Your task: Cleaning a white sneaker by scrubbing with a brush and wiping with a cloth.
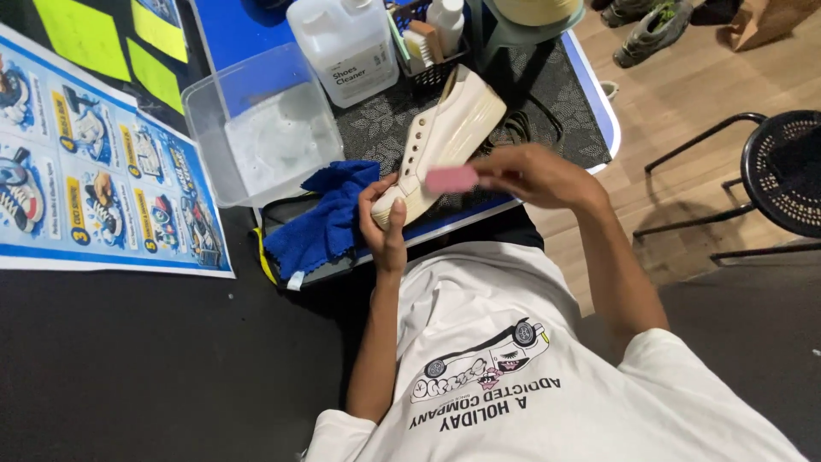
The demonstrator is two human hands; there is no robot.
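Item: 1 cream sneaker (449, 133), tilted above the table's near edge. Your left hand (382, 224) pinches its toe. Your right hand (530, 175) pinches a pink eraser block (451, 179) against its side. Left: blue cloth (321, 222), clear tub (261, 128). Far: cleaner jug (346, 43).

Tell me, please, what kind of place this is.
Probably a shoe-cleaning workstation. The left hand holds a cream lace-up sneaker while the right hand holds a pink block. A translucent cleaner jug and blue microfibre cloth lie nearby.
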